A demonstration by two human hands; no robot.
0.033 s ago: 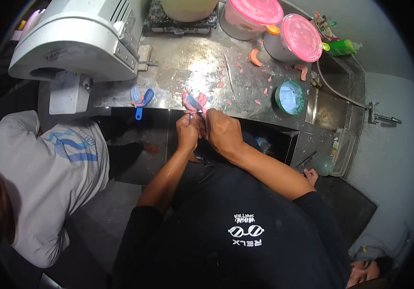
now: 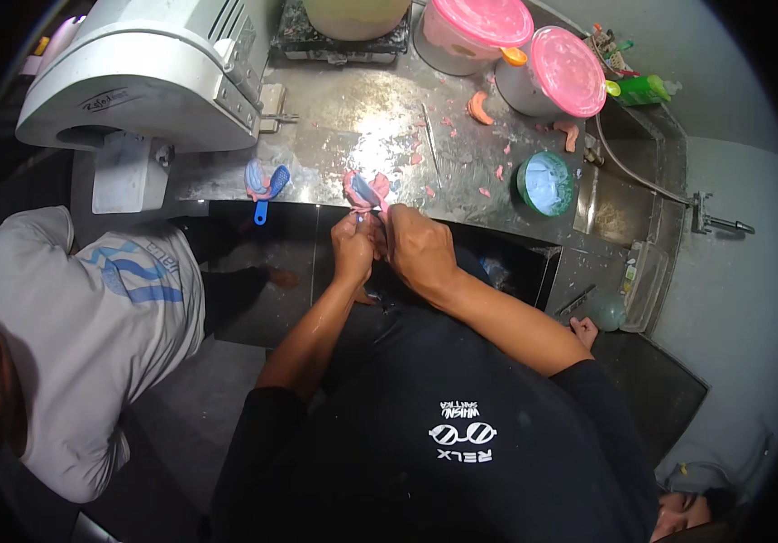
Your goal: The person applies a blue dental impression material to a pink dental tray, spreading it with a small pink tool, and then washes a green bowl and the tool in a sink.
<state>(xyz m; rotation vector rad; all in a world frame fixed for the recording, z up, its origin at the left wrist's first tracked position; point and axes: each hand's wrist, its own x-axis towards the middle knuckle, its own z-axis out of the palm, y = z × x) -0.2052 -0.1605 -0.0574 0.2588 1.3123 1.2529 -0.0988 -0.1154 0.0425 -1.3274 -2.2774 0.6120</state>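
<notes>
At ten o'clock a bulky white plastic machine point(image 2: 149, 77) sits on the scuffed steel counter point(image 2: 353, 118); just right of it lies a blue-handled tray filled with pink paste point(image 2: 263, 184). At the counter's near edge, about twelve o'clock, the left hand point(image 2: 353, 246) and right hand point(image 2: 419, 251) both pinch a second blue tray packed with soft pink putty point(image 2: 364, 191), seemingly trimming its rim; this likely needs light, careful fingertip work. At two o'clock stand a green rubber bowl point(image 2: 544, 183) and pink-lidded tubs point(image 2: 563, 74).
</notes>
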